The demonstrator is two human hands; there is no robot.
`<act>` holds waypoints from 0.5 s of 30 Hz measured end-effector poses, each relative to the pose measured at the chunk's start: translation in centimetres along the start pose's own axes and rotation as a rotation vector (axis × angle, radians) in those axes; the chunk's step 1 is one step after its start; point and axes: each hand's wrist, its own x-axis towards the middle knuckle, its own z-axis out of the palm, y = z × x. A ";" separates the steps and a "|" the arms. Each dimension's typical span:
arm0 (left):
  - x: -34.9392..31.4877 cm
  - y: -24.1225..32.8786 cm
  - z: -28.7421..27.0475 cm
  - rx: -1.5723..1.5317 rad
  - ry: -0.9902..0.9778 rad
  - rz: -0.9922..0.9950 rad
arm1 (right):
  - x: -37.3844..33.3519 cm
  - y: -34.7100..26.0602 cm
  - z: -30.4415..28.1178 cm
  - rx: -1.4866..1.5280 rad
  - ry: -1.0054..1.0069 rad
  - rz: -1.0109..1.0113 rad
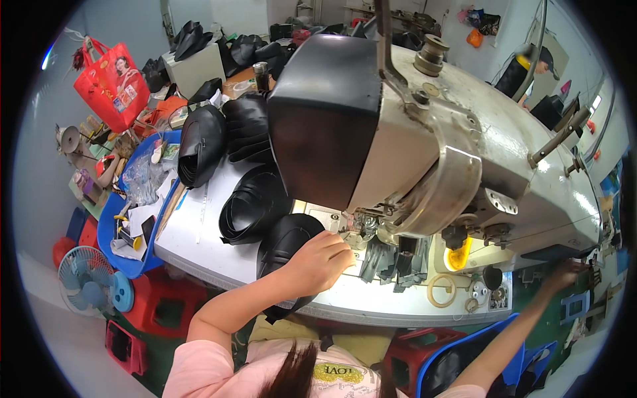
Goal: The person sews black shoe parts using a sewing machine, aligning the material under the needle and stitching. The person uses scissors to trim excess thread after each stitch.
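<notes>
My left hand [320, 262] is closed at the front of a large sewing machine [504, 99], just left of its needle area. Whatever its fingers pinch, if anything, is hidden. A rolled black leather-like piece [286, 240] lies behind and under my left wrist. Dark strips [378, 259] hang over the table's front edge below the machine head. My right arm stretches far to the right, and the right hand [567, 273] is by the machine's right end. Those fingers look dark and small, so their grip is unclear.
More black rolls [255, 204] lie on the white table [192, 232]. A blue tray [119, 229] of odds and ends is at left, above a fan [86, 282] and red stools [159, 302]. A tape roll [441, 290] and yellow piece [458, 255] sit right of the strips.
</notes>
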 end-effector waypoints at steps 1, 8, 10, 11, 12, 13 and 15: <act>0.1 -0.2 0.0 -0.039 -0.001 0.032 | -2.2 4.0 -0.4 -0.009 0.003 -0.105; 0.1 1.1 -1.8 -0.229 0.091 0.059 | -10.9 -13.7 -2.7 0.130 0.090 -0.090; 0.0 1.5 -1.9 -0.241 0.139 0.056 | -14.1 -17.7 -2.6 0.218 0.184 -0.086; 0.0 1.8 -1.9 -0.243 0.147 0.063 | -17.5 -19.8 -1.7 0.288 0.177 -0.097; -0.3 1.8 -1.9 -0.251 0.157 0.067 | -20.7 -20.7 -2.2 0.946 -0.229 0.058; -0.4 2.0 -1.6 -0.236 0.154 0.044 | -24.4 -22.8 -1.1 0.142 -0.334 -0.322; -1.0 2.3 -0.9 -0.219 0.149 0.011 | -30.3 -26.5 3.3 0.421 -0.462 -0.169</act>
